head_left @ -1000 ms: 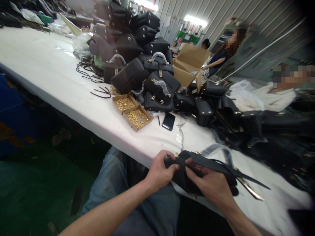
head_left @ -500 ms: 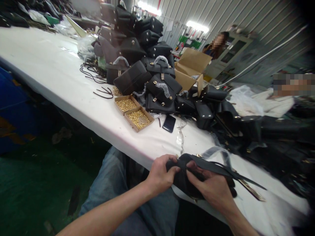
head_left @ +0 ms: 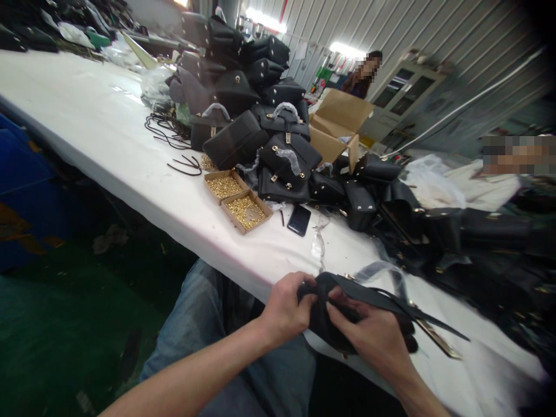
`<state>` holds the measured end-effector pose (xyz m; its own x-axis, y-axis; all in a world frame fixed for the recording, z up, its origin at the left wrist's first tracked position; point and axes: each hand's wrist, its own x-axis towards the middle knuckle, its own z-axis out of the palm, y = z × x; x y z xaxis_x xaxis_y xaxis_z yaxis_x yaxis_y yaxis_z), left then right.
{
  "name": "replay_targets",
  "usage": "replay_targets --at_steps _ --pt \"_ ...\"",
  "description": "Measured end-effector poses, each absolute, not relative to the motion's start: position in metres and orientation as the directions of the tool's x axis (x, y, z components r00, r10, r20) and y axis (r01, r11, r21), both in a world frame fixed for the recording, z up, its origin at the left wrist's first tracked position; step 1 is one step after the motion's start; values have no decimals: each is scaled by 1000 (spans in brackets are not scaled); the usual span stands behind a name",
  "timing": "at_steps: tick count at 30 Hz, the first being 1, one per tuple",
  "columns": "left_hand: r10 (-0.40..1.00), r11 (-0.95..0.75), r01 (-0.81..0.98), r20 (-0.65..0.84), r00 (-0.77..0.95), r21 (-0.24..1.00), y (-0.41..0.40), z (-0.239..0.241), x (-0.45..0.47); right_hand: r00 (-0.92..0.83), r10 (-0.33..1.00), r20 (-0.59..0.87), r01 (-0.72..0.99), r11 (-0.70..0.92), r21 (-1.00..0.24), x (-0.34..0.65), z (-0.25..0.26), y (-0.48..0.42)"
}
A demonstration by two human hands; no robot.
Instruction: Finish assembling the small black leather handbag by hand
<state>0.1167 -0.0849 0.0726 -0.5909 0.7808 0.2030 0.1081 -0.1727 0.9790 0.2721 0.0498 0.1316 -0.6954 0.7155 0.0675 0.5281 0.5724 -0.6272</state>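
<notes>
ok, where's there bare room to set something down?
Bare white tabletop: left of the dark cords; a smaller patch between phone and left hand. Crowded: the far side beyond the phone, piled with black bags.

The near bag (head_left: 329,331) is black, the counter (head_left: 191,202) white, the small pieces (head_left: 223,186) gold, the far wall (head_left: 443,35) lined grey.

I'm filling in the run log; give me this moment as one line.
left hand: holding black bag | right hand: holding black bag | phone: on white table
</notes>
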Motion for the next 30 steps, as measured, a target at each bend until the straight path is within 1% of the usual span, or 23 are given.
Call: replay_targets --at_steps 3,5,9,14,17,21,26,30 --pt "781 -156 129 203 -590 979 -85 74 117 -697 713 73 556 602 -574 275 131 48" --pt "787 -134 153 199 -584 979 -84 75 117 -699 711 79 559 611 -560 279 129 49" --pt "794 -85 184 178 -581 979 -85 77 116 -723 688 62 542 620 -567 288 125 52" --pt "796 -80 193 179 -578 978 -85 79 116 -787 617 -11 496 621 -608 294 126 57" --pt "787 -78 216 193 -586 973 -85 80 117 -770 638 -27 502 578 -643 293 127 56" --pt "775 -70 253 212 -596 965 -87 82 119 -746 666 2 486 547 -682 291 124 52" --pt "769 -72 262 221 -600 962 -89 84 120 -730 682 48 500 580 -643 287 124 49" --pt "783 -142 231 252 -569 963 -89 83 119 -720 692 52 501 571 -650 284 124 48"
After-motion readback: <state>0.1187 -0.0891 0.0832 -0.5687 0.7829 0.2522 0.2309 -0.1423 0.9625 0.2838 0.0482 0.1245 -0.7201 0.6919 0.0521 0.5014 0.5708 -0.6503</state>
